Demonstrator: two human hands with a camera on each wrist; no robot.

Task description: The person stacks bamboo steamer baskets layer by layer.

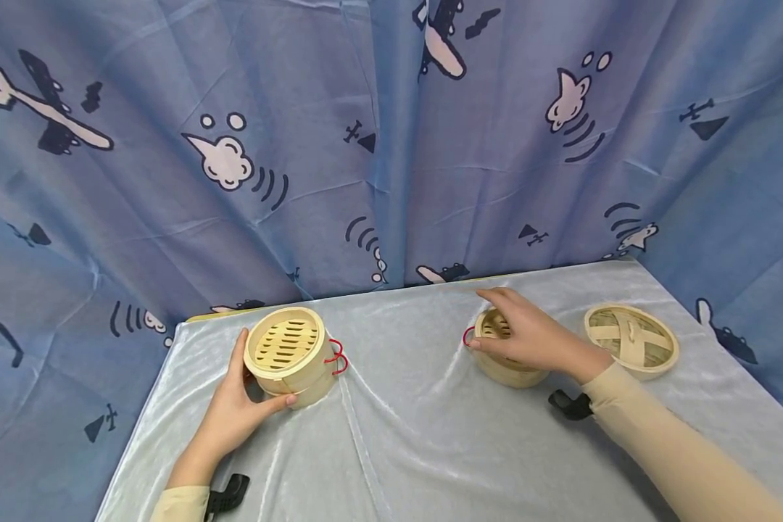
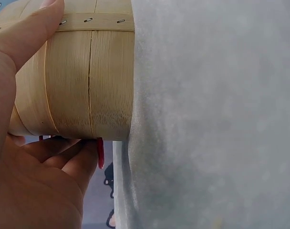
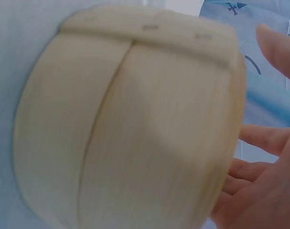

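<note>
A round stack of bamboo steamer baskets (image 1: 309, 380) stands on the left of the cloth, its slatted base showing on top and red loops on its right side. My left hand (image 1: 235, 406) grips it, thumb across the front and fingers round the far side; the left wrist view shows the thumb on the bamboo wall (image 2: 88, 81). Farther right sits another bamboo steamer basket (image 1: 512, 375) with a red loop on its left. Over it hovers my right hand (image 1: 528, 333), thumb and fingers spread. In the right wrist view the basket wall (image 3: 150, 133) stands before the loosely extended fingers (image 3: 264, 138).
A bamboo steamer lid (image 1: 633, 341) with crossed strips lies to the right of my right hand. Pale grey velvet cloth (image 1: 398, 406) covers the table. Behind and at both sides hangs a blue curtain (image 1: 313, 87) with printed planes, close to the table's edges.
</note>
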